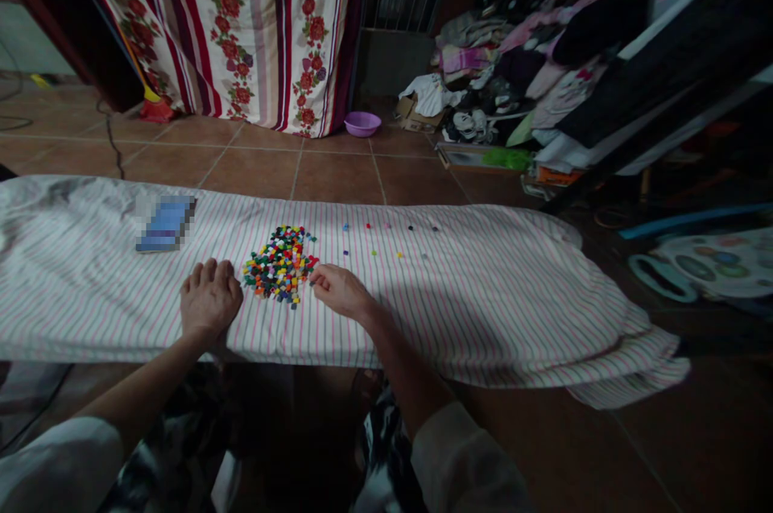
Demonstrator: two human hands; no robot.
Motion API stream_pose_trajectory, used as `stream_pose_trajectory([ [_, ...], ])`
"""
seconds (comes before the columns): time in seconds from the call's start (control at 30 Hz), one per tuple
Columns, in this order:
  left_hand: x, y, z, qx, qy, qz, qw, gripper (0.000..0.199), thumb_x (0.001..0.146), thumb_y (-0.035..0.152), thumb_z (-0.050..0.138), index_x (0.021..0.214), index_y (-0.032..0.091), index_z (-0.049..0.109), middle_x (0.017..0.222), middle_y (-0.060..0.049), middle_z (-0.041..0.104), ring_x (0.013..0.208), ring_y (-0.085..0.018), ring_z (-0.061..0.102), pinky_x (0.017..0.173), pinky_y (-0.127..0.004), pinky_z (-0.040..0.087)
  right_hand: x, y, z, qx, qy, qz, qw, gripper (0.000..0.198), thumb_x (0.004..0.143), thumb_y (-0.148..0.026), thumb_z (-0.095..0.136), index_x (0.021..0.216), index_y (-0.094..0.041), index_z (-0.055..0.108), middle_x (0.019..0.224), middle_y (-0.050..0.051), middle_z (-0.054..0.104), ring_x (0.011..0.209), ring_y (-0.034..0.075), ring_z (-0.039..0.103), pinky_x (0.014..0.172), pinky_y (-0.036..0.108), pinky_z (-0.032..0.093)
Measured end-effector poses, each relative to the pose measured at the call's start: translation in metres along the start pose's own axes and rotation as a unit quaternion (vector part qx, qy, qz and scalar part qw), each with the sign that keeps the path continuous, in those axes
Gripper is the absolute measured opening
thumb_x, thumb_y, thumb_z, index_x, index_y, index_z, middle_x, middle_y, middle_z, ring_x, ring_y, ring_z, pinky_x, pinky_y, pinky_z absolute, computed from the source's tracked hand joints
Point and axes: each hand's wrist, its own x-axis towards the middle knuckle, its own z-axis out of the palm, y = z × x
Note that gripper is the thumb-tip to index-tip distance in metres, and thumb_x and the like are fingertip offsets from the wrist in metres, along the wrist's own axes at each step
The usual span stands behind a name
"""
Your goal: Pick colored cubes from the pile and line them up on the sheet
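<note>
A heap of small many-coloured beads (pixel 281 263) lies on a pink-striped white cloth (pixel 483 304) spread over a low surface. My left hand (pixel 208 297) rests flat on the cloth just left of the heap, fingers together, holding nothing. My right hand (pixel 339 287) sits at the heap's right edge with its fingertips pinched at the beads; whether a bead is between them is too small to tell. Several single beads (pixel 386 241) lie apart in two short rows to the right of the heap.
A blue phone-like slab (pixel 165 224) lies on the cloth at the left. Beyond are a tiled floor, a floral curtain (pixel 241 22), a purple bowl (pixel 362 124) and a pile of clothes (pixel 531 54) at the right.
</note>
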Motion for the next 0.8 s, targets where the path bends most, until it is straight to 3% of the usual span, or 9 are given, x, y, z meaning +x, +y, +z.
stream_pose_trajectory([
  [0.2,0.0,-0.001,0.001,0.009,0.001,0.006,1.0,0.046,0.091,0.031,0.03,0.126,0.016,0.055,0.135,-0.015,0.053,0.131,-0.032,0.04,0.103,-0.046,0.034,-0.001,0.008,0.001,0.052,0.007,0.042,0.998,0.022,0.078,-0.014,0.054,0.094,-0.024,0.065,0.074,-0.005,0.066,0.069,0.012,0.063,0.062,0.02,0.044],
  [0.8,0.0,0.001,-0.003,-0.004,0.012,0.015,1.0,0.042,0.09,0.027,0.035,0.123,0.013,0.057,0.132,-0.017,0.055,0.128,-0.034,0.044,0.1,-0.049,0.039,-0.004,0.03,0.005,0.202,0.032,0.052,0.977,0.014,0.082,-0.026,0.06,0.095,-0.026,0.067,0.082,-0.003,0.067,0.076,0.012,0.064,0.068,0.022,0.05],
])
